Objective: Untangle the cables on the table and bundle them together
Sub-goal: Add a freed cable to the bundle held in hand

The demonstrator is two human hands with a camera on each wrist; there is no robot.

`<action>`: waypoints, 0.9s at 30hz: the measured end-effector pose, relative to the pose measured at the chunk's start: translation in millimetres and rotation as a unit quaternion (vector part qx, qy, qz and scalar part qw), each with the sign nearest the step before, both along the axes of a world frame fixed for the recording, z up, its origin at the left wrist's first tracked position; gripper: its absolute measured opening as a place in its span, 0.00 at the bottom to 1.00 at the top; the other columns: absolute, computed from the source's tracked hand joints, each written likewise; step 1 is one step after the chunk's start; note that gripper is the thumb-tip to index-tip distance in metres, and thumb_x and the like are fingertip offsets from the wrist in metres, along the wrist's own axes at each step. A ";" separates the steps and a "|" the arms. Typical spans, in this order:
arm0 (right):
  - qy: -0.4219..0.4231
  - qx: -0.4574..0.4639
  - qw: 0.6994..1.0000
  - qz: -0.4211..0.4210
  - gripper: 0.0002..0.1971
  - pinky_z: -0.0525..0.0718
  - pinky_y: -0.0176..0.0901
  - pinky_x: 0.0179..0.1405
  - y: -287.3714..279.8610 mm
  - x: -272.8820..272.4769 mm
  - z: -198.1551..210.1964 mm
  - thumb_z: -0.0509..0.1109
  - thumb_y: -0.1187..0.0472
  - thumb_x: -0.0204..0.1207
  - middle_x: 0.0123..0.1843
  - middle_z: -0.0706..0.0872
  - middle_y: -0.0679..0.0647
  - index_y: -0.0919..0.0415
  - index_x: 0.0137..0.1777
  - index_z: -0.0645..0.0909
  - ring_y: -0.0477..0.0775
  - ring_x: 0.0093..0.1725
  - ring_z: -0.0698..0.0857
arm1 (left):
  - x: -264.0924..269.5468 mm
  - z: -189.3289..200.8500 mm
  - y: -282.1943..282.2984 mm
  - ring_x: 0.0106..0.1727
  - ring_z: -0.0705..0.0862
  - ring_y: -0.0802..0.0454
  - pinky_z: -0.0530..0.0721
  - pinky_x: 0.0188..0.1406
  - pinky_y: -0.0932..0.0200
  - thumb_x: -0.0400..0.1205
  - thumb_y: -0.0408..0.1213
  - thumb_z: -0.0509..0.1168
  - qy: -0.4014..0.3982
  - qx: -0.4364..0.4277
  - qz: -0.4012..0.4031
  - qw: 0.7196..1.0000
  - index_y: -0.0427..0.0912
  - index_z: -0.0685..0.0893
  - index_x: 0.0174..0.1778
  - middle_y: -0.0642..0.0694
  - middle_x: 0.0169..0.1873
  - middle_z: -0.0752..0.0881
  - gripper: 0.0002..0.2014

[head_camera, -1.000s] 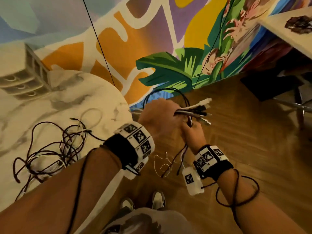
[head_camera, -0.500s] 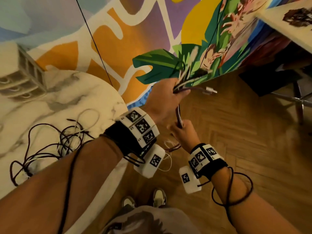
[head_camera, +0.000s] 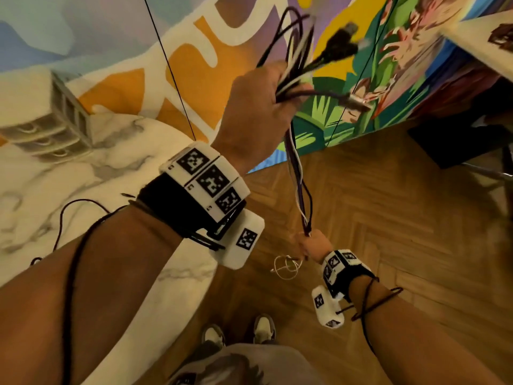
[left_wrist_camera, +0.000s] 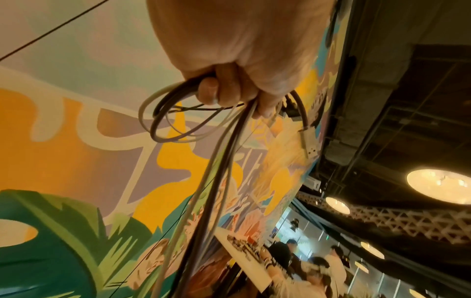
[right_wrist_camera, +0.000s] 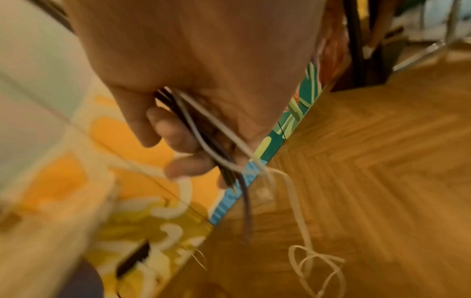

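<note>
Painted mural (head_camera: 194,65), both hands gripping cables (head_camera: 298,173), no readable writing

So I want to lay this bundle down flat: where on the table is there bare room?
The marble table is bare between the white drawer unit and the left hand. The dark loose cable crowds the near part by the left forearm. Anything under that arm is hidden.

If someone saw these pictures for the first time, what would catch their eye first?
Probably the cable bundle stretched taut between the raised left hand, which grips its plug ends, and the lower right hand over the wooden floor. Behind it, the colourful mural stands out, and loose dark cables lie on the marble table.
</note>
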State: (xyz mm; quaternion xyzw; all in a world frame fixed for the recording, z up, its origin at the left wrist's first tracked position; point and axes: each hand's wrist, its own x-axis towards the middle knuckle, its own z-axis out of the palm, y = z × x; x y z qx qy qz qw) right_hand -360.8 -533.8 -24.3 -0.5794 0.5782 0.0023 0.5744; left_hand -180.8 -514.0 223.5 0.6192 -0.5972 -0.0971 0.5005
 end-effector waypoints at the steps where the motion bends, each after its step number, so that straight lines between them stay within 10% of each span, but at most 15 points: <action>1: 0.032 -0.007 0.999 0.011 0.19 0.74 0.42 0.27 1.1 -2.9 -5.1 0.67 0.54 0.80 0.20 0.74 0.51 0.57 0.27 0.72 0.52 0.21 0.75 | 0.1 1.2 -0.9 0.29 0.77 0.63 0.69 0.28 0.71 0.80 0.40 0.67 -0.006 -0.001 -0.002 1.000 0.45 0.78 0.37 0.59 0.25 0.75 0.07; 8: 0.033 -0.082 0.993 0.081 0.07 0.84 0.51 0.48 -7.0 -20.3 -20.8 0.77 0.53 0.70 0.41 0.86 0.50 0.50 0.44 0.83 0.51 0.42 0.85 | -14.6 -25.6 0.9 0.37 0.83 0.61 0.79 0.37 0.67 0.81 0.41 0.66 0.000 0.030 -0.031 0.999 0.34 0.85 0.46 0.49 0.35 0.87 0.11; 11: 0.001 -0.150 0.981 0.121 0.41 0.82 0.50 0.62 -18.5 -21.3 -16.2 0.85 0.40 0.54 0.66 0.81 0.45 0.39 0.69 0.73 0.46 0.66 0.80 | -21.6 -45.8 1.2 0.36 0.82 0.60 0.72 0.34 0.78 0.81 0.40 0.67 0.003 0.046 -0.025 0.999 0.36 0.85 0.47 0.54 0.33 0.84 0.10; 13: -0.103 -0.170 0.976 0.091 0.47 0.79 0.35 0.63 -15.8 -6.0 26.2 0.84 0.54 0.59 0.75 0.73 0.42 0.42 0.77 0.64 0.43 0.73 0.73 | -27.4 -61.7 2.5 0.39 0.82 0.60 0.70 0.35 0.82 0.80 0.37 0.68 0.010 0.064 -0.026 0.998 0.35 0.85 0.48 0.58 0.32 0.82 0.08; 18: -0.325 -0.120 0.937 0.037 0.14 0.83 0.36 0.42 0.2 39.2 107.9 0.64 0.76 0.77 0.48 0.87 0.57 0.57 0.55 0.77 0.52 0.44 0.88 | -35.1 -93.0 8.2 0.31 0.79 0.66 0.71 0.32 0.79 0.80 0.35 0.67 0.020 0.157 -0.028 0.987 0.43 0.77 0.37 0.59 0.29 0.79 0.08; 23: -0.135 -0.208 0.968 -0.037 0.22 0.63 0.34 0.23 -8.6 26.9 68.2 0.62 0.59 0.83 0.22 0.68 0.44 0.53 0.26 0.67 0.40 0.18 0.66 | 3.0 -73.8 14.8 0.29 0.78 0.53 0.72 0.29 0.59 0.84 0.44 0.63 0.031 0.166 0.034 0.985 0.45 0.82 0.36 0.47 0.27 0.82 0.12; 27: 0.059 -0.195 0.975 -0.090 0.23 0.67 0.44 0.27 -15.3 -23.7 16.4 0.60 0.53 0.84 0.27 0.75 0.56 0.58 0.26 0.70 0.57 0.30 0.74 | 46.2 -57.0 13.3 0.25 0.64 0.49 0.62 0.28 0.53 0.84 0.45 0.61 0.146 0.125 0.117 0.974 0.36 0.78 0.36 0.43 0.23 0.67 0.16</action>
